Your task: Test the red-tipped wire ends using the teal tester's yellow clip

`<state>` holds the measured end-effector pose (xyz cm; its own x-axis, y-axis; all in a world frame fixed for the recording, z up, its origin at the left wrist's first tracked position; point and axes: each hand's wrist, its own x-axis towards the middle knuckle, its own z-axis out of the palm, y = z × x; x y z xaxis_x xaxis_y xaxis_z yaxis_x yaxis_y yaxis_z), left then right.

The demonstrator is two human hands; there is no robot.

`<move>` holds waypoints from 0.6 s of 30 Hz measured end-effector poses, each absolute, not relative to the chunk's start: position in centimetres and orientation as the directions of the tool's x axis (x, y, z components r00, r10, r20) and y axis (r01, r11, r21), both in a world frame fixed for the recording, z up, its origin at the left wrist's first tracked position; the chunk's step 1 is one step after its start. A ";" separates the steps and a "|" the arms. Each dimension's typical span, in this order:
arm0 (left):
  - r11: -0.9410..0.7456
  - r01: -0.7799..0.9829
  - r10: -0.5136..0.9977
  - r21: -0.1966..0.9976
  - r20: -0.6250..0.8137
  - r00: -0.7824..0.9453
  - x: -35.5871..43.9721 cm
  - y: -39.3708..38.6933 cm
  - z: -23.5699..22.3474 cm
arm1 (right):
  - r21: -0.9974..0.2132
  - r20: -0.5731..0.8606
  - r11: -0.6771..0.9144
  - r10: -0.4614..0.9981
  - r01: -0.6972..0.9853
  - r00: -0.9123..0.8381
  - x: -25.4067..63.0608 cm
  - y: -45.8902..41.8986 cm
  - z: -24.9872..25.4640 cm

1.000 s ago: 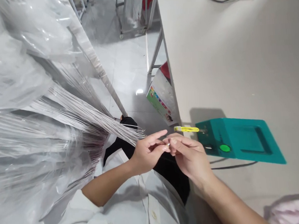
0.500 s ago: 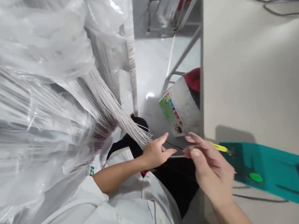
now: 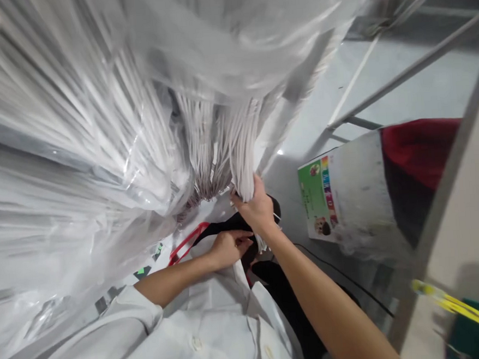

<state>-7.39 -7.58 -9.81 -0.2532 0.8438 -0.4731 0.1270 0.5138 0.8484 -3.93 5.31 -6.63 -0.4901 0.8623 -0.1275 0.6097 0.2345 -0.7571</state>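
Note:
My right hand [image 3: 258, 208] is wrapped around the lower part of a bundle of thin white wires [image 3: 243, 146], which hangs from the rack on the left. Loose wire ends show below this hand. Close by, to the lower left, my left hand [image 3: 229, 248] is over my lap with its fingers stretched out towards the wire ends. Its fingertips are slightly apart, and I see nothing held in them. More hanging white wires [image 3: 200, 144], with brownish lower ends, are just left of the held bundle.
Clear plastic sheeting [image 3: 255, 47] covers many wires on the left. Below right, a yellow-handled tool [image 3: 457, 306] lies by a dark green tray [image 3: 472, 333] at the table edge [image 3: 440, 231]. A printed box [image 3: 316, 196] and red cloth [image 3: 421, 145] are under the table.
My right hand has moved from beside the table to the left and closed around the hanging wires. My left hand has drawn back slightly. The view has swung towards the rack.

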 end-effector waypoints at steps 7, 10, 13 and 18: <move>0.558 0.127 0.782 0.820 -0.468 -0.412 -11.2 -9.0 -12.0 | -0.655 -0.188 0.086 0.944 0.751 -0.271 0.3 6.0 -6.5; 0.573 0.098 0.746 0.814 -0.468 -0.474 -11.4 -9.0 -13.6 | -0.647 -0.157 -0.003 0.979 0.762 -0.130 2.2 5.6 -5.7; 0.577 0.080 0.708 0.813 -0.449 -0.544 -11.6 -8.5 -14.4 | -0.640 -0.124 -0.053 0.992 0.767 -0.036 3.2 5.1 -4.8; 0.440 0.123 0.730 0.890 -0.274 -0.626 -12.6 -4.6 -13.3 | -0.651 -0.117 -0.088 0.993 0.754 0.014 4.2 4.7 -3.7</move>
